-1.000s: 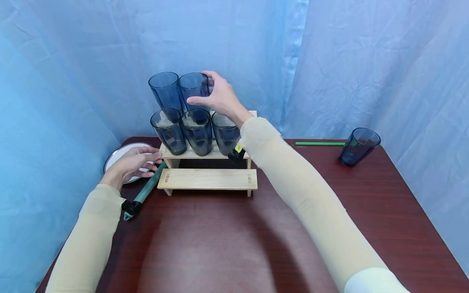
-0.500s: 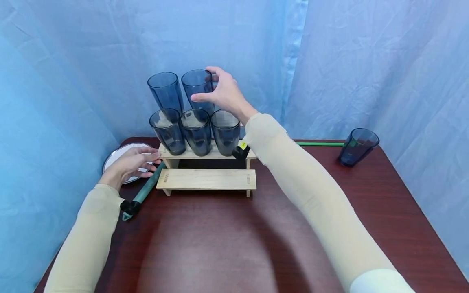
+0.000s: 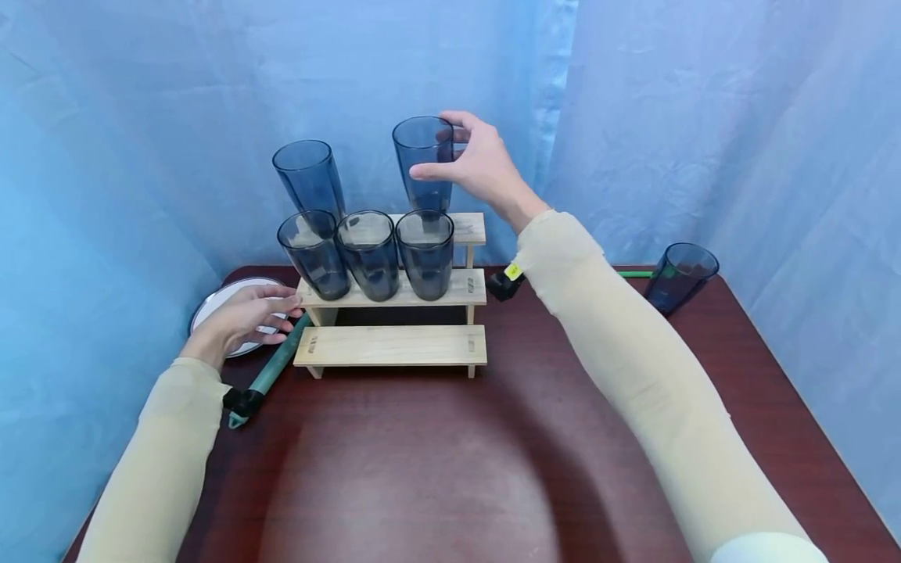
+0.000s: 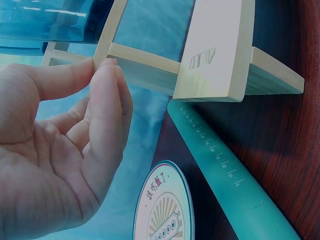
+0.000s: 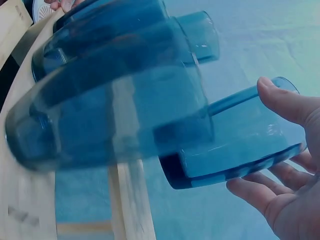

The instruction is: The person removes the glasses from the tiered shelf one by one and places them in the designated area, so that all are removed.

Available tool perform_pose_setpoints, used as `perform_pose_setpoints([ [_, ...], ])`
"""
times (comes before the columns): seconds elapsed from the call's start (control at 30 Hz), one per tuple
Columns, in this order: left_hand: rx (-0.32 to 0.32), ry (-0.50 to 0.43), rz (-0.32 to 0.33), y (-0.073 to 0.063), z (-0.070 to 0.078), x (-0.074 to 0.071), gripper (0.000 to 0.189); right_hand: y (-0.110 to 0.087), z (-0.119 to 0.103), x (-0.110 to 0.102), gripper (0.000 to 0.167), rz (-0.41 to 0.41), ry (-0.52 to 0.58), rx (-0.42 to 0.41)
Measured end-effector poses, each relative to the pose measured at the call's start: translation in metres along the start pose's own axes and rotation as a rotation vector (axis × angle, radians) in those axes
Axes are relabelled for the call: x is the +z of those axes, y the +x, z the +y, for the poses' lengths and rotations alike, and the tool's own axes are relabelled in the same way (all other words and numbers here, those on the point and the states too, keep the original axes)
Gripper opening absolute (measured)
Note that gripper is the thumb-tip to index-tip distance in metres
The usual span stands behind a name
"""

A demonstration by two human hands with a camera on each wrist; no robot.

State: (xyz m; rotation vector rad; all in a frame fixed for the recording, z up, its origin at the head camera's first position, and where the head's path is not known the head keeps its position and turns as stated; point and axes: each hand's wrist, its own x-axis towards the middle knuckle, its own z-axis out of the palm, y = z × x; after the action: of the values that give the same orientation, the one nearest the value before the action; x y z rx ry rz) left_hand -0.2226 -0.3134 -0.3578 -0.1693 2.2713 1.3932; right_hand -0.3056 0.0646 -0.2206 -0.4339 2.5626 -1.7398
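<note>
My right hand (image 3: 489,172) grips a blue-tinted drinking glass (image 3: 421,145) near its rim, thumb in front and fingers behind. In the right wrist view the held glass (image 5: 235,140) leans, its base beside the top step. Three similar glasses (image 3: 369,262) stand in a row on the middle step of a three-step wooden rack (image 3: 390,346). Another glass (image 3: 308,176) stands behind them at the top left. My left hand (image 3: 239,317) pinches the left end of the middle step between thumb and fingertips, which the left wrist view shows close up.
A white plate (image 3: 207,305) lies behind the left hand. Beside the rack is a green rod (image 4: 220,160) with printed scale marks. At the back right stands another blue glass (image 3: 681,274), near a thin green stick (image 3: 633,274). Blue curtains (image 3: 493,62) surround the table.
My right hand has lifted the glass and carried it to the right, away from the top-left glass. The left hand has kept its place at the rack.
</note>
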Motion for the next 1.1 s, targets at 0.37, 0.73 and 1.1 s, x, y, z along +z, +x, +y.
perform_pose_setpoints([
  [0.37,-0.003,-0.009,0.007,-0.004,-0.001,0.000,0.063,-0.028,0.014,-0.049,0.097,0.018,-0.037,0.041],
  [0.73,-0.006,-0.009,0.004,-0.003,-0.001,0.002,0.064,-0.063,0.056,-0.106,0.091,0.079,-0.062,0.099],
  [1.1,-0.015,-0.006,0.015,-0.001,-0.003,-0.003,0.065,-0.089,0.103,-0.133,0.095,0.128,-0.073,0.181],
])
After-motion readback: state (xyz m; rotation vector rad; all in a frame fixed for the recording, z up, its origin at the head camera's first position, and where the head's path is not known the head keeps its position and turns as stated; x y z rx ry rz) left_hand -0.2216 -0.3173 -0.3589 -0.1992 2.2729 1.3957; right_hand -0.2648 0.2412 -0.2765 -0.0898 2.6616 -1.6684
